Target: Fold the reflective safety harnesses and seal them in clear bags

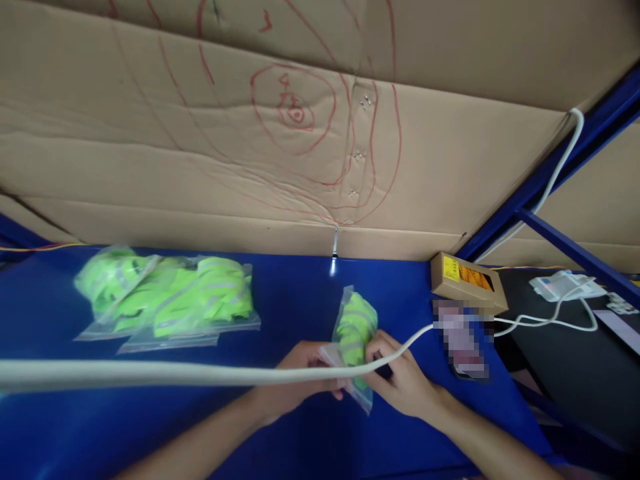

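Note:
Between my hands is a clear zip bag (356,325) with a rolled neon-yellow reflective garment inside. My left hand (295,383) grips the bag's lower left edge between thumb and fingers. On the right side, my right hand (407,383) has its fingers curled and pinches the bag near its lower end. A white cable (200,373) crosses in front of both hands and hides part of the fingers and the bag. To the left, several similar bagged neon garments (175,297) lie overlapping on the blue table (295,300).
A cardboard wall (200,147) with red drawn rings stands behind the table. At the right are an open cardboard box (467,283) with orange contents and a blurred-out flat object (460,340). A blue metal frame (580,253) and a black surface (560,353) lie beyond.

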`<state>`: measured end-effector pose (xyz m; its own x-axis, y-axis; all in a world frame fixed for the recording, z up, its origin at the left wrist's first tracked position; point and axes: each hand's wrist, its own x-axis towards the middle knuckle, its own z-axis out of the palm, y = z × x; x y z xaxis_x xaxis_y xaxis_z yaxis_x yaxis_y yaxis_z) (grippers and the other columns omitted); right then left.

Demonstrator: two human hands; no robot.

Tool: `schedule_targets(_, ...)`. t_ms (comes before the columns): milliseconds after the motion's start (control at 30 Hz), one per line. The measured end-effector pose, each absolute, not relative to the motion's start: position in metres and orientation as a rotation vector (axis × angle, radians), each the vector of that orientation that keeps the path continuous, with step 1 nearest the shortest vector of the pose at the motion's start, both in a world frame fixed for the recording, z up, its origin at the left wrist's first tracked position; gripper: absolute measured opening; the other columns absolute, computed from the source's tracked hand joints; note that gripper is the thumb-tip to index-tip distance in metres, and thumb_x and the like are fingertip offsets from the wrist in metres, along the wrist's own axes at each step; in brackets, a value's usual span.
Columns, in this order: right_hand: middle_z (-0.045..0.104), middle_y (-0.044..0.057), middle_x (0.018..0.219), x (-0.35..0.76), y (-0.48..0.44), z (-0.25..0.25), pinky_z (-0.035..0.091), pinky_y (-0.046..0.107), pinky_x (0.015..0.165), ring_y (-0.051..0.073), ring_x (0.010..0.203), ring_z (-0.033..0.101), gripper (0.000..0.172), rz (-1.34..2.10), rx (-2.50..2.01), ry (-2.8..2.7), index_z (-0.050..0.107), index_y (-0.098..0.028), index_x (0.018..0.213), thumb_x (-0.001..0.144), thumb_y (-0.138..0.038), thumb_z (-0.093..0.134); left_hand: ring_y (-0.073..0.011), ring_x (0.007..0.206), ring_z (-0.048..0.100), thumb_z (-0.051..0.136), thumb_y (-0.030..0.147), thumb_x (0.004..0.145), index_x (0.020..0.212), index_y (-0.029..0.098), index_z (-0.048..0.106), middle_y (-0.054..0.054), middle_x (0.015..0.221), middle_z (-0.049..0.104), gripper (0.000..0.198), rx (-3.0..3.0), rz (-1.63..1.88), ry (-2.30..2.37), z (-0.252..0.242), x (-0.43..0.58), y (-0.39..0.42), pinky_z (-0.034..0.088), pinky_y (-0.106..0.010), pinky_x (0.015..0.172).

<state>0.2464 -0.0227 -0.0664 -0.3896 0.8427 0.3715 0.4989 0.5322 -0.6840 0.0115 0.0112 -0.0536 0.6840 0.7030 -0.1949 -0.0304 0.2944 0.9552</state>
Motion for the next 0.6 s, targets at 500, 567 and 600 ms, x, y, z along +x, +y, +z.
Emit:
schedule_targets(500,0.064,0.000,0.078,0.224,-0.009,-0.062,0.045,0.025,0.065,0.015,0.073,0.061,0.015,0.698,-1.072,-2.072,0.062,-0.020,0.084,0.098,-0.023,0.063,-0.0128,0.065,0.052,0.083,0.050,0.073,0.072,0.012,0.065,-0.001,0.067,0.061,0.042,1.190,0.739,0.797,-0.075,0.013,0.018,0.041,-0.025,0.062)
schedule_targets(567,0.065,0.001,0.079,0.228,-0.010,-0.060,0.046,0.025,0.064,0.014,0.073,0.062,0.013,0.718,-1.068,-2.051,0.063,-0.020,0.085,0.098,-0.022,0.063,-0.0133,0.066,0.053,0.084,0.049,0.073,0.071,0.012,0.066,-0.001,0.068,0.062,0.041,1.225,0.734,0.799,-0.077,0.012,0.017,0.041,-0.025,0.063)
schedule_targets(600,0.066,0.001,0.081,0.230,-0.011,-0.060,0.048,0.025,0.066,0.015,0.075,0.063,0.011,0.717,-1.071,-2.045,0.064,-0.020,0.087,0.098,-0.022,0.063,-0.0138,0.067,0.054,0.083,0.049,0.074,0.071,0.013,0.067,-0.001,0.068,0.064,0.040,1.256,0.737,0.801,-0.078,0.012,0.016,0.042,-0.025,0.064)
